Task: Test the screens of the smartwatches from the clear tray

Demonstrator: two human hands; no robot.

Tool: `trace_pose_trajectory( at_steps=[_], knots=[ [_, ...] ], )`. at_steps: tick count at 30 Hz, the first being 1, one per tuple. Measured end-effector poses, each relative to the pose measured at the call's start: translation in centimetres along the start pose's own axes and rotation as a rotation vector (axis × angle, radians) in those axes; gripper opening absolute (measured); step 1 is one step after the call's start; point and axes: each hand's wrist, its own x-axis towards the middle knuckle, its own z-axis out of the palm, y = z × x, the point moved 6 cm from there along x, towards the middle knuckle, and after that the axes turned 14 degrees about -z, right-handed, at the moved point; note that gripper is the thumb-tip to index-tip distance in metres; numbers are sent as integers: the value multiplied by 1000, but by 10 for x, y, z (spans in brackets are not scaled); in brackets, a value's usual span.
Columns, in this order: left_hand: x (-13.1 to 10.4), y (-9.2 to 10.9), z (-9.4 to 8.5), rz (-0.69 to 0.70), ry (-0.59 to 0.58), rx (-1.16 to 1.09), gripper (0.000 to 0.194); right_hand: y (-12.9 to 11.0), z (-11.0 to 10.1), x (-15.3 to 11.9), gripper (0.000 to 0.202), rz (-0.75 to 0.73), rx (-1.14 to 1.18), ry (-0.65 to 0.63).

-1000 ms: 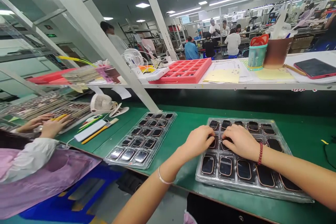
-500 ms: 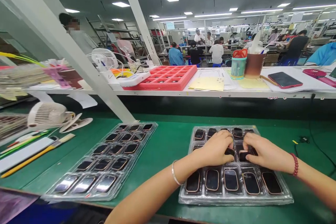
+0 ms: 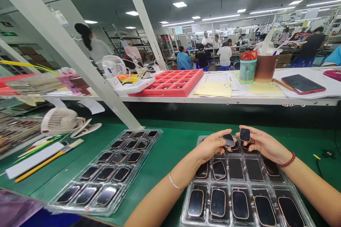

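My left hand pinches a smartwatch screen, dark with a thin gold rim, above the far rows of the right clear plastic tray. Beside it, my right hand holds a second smartwatch screen upright between thumb and fingers, its dark face toward me. Below the hands, two compartments of the second row from the front show only their dark floor. Several screens fill the front row. One screen lies slightly askew in its pocket. My hands partly cover the far rows.
A second clear tray of similar screens lies at the left on the green bench. Beyond it are a brush and a white fan. A slanted post meets the bench. The shelf bears a red divided tray, cups and a phone.
Both hands have risen from the tray's middle toward its far rows, each lifting a smartwatch screen out. The camera view has also shifted, bringing the right tray's front edge lower.
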Motion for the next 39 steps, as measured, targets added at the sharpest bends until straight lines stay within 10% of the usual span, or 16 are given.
trace_pose_trajectory(
  at_steps=[17, 39],
  knots=[
    [-1, 5, 10, 47, -107, 80, 58, 1, 17, -6, 41, -38, -23, -180],
    [-5, 8, 4, 134, 147, 289, 28, -12, 20, -6, 24, -150, -417, -148]
  ],
)
